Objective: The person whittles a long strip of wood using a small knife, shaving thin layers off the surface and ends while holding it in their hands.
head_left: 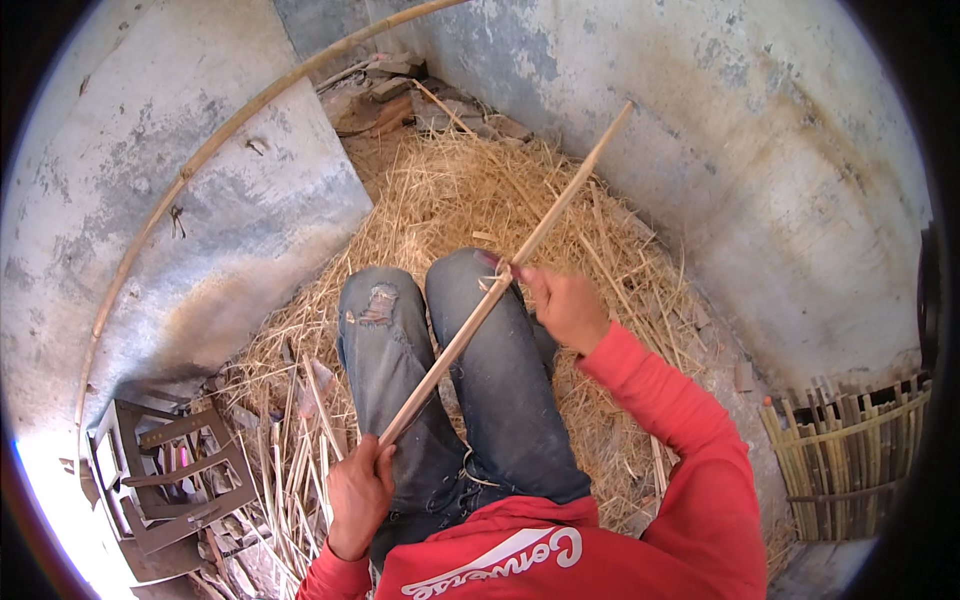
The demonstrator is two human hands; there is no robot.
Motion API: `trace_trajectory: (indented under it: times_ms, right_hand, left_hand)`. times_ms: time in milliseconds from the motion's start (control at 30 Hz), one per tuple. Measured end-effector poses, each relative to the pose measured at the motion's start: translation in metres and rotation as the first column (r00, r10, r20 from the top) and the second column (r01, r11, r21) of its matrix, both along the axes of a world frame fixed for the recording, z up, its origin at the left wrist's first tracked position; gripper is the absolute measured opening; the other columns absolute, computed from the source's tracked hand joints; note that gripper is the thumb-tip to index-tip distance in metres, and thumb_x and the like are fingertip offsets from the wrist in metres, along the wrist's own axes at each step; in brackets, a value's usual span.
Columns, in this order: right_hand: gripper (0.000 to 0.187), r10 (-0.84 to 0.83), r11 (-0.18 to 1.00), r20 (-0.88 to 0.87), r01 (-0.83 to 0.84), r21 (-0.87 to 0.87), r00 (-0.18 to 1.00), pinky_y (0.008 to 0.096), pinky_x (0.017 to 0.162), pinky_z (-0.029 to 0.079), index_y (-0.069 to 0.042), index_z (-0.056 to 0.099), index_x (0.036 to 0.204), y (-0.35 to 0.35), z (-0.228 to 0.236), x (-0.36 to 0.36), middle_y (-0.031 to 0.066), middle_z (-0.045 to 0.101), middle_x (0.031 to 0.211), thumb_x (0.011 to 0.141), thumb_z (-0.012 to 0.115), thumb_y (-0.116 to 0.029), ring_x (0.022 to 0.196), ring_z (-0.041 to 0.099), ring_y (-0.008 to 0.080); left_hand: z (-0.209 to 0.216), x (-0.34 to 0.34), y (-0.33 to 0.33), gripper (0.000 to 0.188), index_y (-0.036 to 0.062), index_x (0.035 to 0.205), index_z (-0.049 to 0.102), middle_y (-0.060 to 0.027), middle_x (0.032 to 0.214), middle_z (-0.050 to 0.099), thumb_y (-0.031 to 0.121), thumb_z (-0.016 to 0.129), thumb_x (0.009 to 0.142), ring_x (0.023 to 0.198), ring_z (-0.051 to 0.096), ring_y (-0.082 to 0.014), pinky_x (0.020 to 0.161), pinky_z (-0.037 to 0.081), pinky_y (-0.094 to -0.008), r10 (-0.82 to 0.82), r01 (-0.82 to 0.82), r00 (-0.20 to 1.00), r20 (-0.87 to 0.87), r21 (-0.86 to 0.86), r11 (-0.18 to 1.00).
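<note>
A long pale strip of split bamboo or wood [575, 190] slants across my thighs, its far end pointing to the upper right. My left hand [360, 497] is closed around its near end, by my left thigh. At my right knee, my right hand [568, 308] is closed, slightly blurred, on a small dark-red tool [514, 270] pressed against the strip. It looks like a knife, though its blade is mostly hidden. Thin curled shavings [497, 276] stand on the strip at that spot.
Straw-like shavings [450, 190] cover the floor before me. Several loose strips [290, 450] lie at left, by a brown slatted frame [185, 470]. A long curved pole [185, 172] arches along the left wall. Bound upright slats [850, 460] stand at right; rubble [395, 85] fills the far corner.
</note>
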State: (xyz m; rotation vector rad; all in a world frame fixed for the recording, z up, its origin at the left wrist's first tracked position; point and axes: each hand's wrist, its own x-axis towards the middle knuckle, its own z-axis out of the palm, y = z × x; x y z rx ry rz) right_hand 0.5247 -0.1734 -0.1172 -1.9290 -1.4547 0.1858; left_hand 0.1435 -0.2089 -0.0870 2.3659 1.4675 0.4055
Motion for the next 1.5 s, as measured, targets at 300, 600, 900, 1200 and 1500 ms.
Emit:
trace_trajectory:
  times_ms: [300,600,900,1200,1500]
  right_hand:
    - [0.043,-0.065,0.991,0.021,0.062,0.118,0.998,0.0533,0.058,0.049,0.000,0.071,0.088,0.009,-0.005,0.000,0.0253,0.063,0.067,0.109,0.050,-0.032,0.062,0.063,0.0448]
    - [0.050,-0.062,0.995,-0.062,0.067,0.071,0.996,0.0530,0.059,0.046,0.000,0.066,0.081,0.031,-0.005,0.034,0.0252,0.062,0.067,0.110,0.047,-0.035,0.061,0.061,0.0451]
    - [0.041,-0.002,1.000,-0.063,0.003,0.021,0.998,0.0547,0.070,0.050,-0.002,0.072,0.092,0.013,0.000,0.030,0.0261,0.066,0.076,0.107,0.053,-0.037,0.072,0.065,0.0477]
    - [0.045,-0.076,0.997,-0.089,0.075,-0.022,0.993,0.0513,0.063,0.049,0.002,0.069,0.086,0.018,-0.004,0.041,0.0269,0.064,0.072,0.108,0.052,-0.034,0.065,0.064,0.0456]
    - [0.048,0.077,0.980,-0.214,-0.114,-0.164,0.974,0.0500,0.062,0.048,0.003,0.068,0.082,-0.016,0.006,-0.015,0.0242,0.061,0.066,0.108,0.053,-0.035,0.060,0.061,0.0380]
  left_hand:
    - [-0.003,0.032,-0.003,0.018,0.0056,0.097,0.056,-0.0229,0.071,0.064,0.021,0.065,0.100,0.063,0.065,-0.0454,0.055,0.048,-0.0539,-0.026,0.032,0.998,0.063,-0.096,0.995]
    - [-0.004,0.047,0.004,0.021,0.0047,0.095,0.055,-0.0236,0.065,0.063,0.022,0.064,0.101,0.062,0.064,-0.0472,0.054,0.047,-0.0555,-0.051,0.057,0.995,0.087,-0.063,0.996]
    - [-0.003,0.050,0.007,0.022,0.0036,0.096,0.057,-0.0265,0.066,0.063,0.023,0.065,0.101,0.063,0.064,-0.0485,0.056,0.047,-0.0577,-0.025,0.033,0.997,0.070,-0.124,0.992]
    - [0.001,0.048,0.018,0.029,0.0001,0.087,0.055,-0.0285,0.067,0.059,0.023,0.066,0.102,0.066,0.061,-0.0522,0.055,0.044,-0.0555,-0.029,0.115,0.963,0.268,-0.312,0.943]
    - [-0.005,0.058,0.013,0.033,-0.0029,0.086,0.056,-0.0257,0.066,0.056,0.024,0.066,0.102,0.059,0.056,-0.0462,0.056,0.041,-0.0488,-0.025,0.108,0.961,0.274,-0.290,0.951]
